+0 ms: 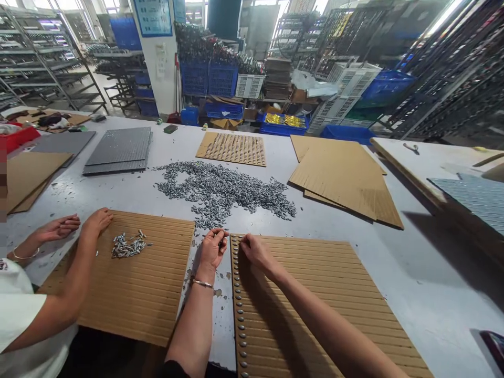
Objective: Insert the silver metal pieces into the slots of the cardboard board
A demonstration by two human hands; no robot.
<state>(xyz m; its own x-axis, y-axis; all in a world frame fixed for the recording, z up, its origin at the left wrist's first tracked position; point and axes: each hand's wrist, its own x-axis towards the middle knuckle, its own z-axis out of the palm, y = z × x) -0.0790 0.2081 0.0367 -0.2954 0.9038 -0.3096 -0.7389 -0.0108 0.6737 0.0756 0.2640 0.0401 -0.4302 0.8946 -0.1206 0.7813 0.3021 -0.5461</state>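
My left hand (pixel 213 247) is curled closed at the top left corner of a slotted brown board (pixel 331 310), and small grey metal pieces show between its fingers. My right hand (pixel 255 250) is pinched with its fingertips pressed on the board's top left slot. One column of grey pieces (pixel 238 310) fills the board's left edge. A large heap of the same grey pieces (pixel 224 189) lies on the grey table just beyond my hands.
A co-worker on the left has both hands (pixel 79 224) at another slotted board (pixel 134 283) with a small pile of pieces (pixel 128 245). Cardboard sheets (pixel 342 176), a perforated board (pixel 232 148) and grey filled boards (pixel 118 150) lie further back. Blue crates and racks stand behind.
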